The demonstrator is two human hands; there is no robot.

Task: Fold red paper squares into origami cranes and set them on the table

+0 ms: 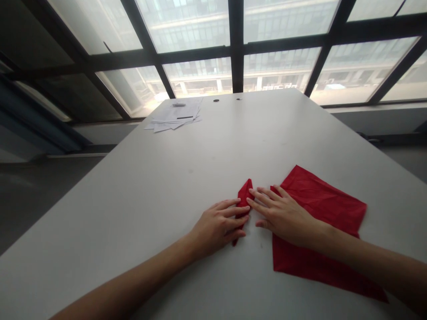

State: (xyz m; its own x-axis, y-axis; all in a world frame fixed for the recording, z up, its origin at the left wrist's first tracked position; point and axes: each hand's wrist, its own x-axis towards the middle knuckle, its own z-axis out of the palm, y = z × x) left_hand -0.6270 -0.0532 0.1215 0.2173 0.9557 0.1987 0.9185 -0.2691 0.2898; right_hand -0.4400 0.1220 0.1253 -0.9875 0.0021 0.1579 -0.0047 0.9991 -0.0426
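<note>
A small folded red piece (245, 194) lies on the white table near the middle, narrow and pointed at both ends. My left hand (218, 224) rests on it from the left, fingers spread across its lower half. From the right, my right hand (283, 213) touches its upper right edge with the fingertips, fingers apart. A larger creased red sheet (327, 200) lies flat on the right, partly hidden under my right hand and forearm.
The white table (150, 186) stretches away to large windows with dark frames. Loose white papers (178, 114) with a small object on top lie at its far left. A round dark table hole (216, 101) and a small dark object (238, 98) are near the far edge.
</note>
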